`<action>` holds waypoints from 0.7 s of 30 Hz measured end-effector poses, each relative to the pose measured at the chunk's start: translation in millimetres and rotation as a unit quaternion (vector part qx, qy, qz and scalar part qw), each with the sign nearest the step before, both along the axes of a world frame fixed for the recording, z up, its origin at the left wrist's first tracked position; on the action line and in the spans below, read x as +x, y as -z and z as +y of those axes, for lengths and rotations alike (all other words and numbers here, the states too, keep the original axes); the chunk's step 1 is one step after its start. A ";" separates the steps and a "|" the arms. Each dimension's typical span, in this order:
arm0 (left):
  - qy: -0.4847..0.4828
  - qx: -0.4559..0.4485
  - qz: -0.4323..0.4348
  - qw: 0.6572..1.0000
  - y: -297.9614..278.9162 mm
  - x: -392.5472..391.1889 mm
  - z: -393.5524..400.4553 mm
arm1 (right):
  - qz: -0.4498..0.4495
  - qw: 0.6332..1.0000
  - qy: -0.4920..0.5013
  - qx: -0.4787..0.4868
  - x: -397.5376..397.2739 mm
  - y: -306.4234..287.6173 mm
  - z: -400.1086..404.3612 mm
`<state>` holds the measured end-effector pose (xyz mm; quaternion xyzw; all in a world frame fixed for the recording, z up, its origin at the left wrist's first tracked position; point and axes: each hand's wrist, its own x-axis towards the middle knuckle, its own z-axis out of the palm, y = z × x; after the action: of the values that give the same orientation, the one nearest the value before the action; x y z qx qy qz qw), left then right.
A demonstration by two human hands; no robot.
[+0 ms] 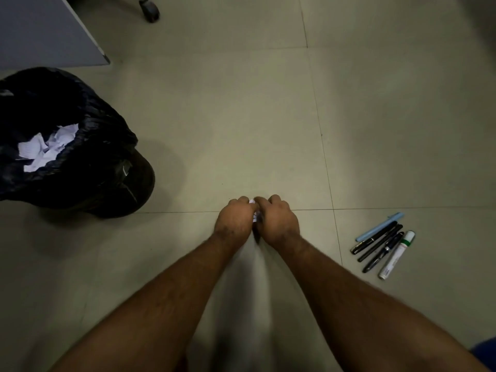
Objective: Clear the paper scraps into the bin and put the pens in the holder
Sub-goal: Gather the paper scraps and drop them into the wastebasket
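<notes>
While both hands meet over the tiled floor (241, 103), the left hand (234, 218) and the right hand (277, 221) sit knuckle to knuckle with their fingers curled inward, and together they clench a small white paper scrap (252, 202) between them. Only slivers of the scrap show in the narrow gap between the two hands; the remainder is hidden by the fingers. Both forearms are bare and extend from the lower edge of the view toward the centre. To the left of the hands, well apart from them, stands the bin (107, 170), lined with a black plastic bag whose mouth is open upward. Crumpled white paper pieces (45, 149) lie inside the bag. To the right of the hands, also well apart, a group of pens (381, 244) lies on the floor, side by side and roughly parallel, each angled toward the upper right. The group comprises a light blue pen (379, 226), three dark pens, and a white marker with a green band (397, 255) on the outer right. Beyond the bin, at upper left, a grey panel (40, 30) meets the floor. Near the top edge, a chair castor (150, 10) rests on the tiles.
</notes>
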<state>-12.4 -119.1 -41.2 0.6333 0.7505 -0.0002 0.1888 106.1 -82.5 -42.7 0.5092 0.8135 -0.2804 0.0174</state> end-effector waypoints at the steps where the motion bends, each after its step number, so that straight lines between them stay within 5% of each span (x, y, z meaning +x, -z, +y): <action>1: -0.016 0.001 -0.030 0.999 -2.2 -1.5 -0.2 | 0.007 1.000 -0.006 -0.006 -3.2 -0.8 -0.3; 6: -0.133 0.036 -0.147 0.979 -5.5 -10.5 -6.4 | -0.002 0.999 -0.036 -0.032 -23.8 -4.8 10.3; 11: -0.286 0.090 -0.245 0.922 -21.3 -21.5 -17.1 | 0.006 1.000 -0.019 -0.015 -26.9 1.6 11.8; 21: -0.361 0.063 -0.324 0.872 -51.0 -30.2 -16.3 | 0.100 0.984 0.126 -0.077 -21.6 4.3 3.7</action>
<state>-42.6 -135.3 9.7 0.2938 0.8222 0.3200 0.3678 84.5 -78.7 -47.0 0.5744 0.7161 -0.3919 -0.0606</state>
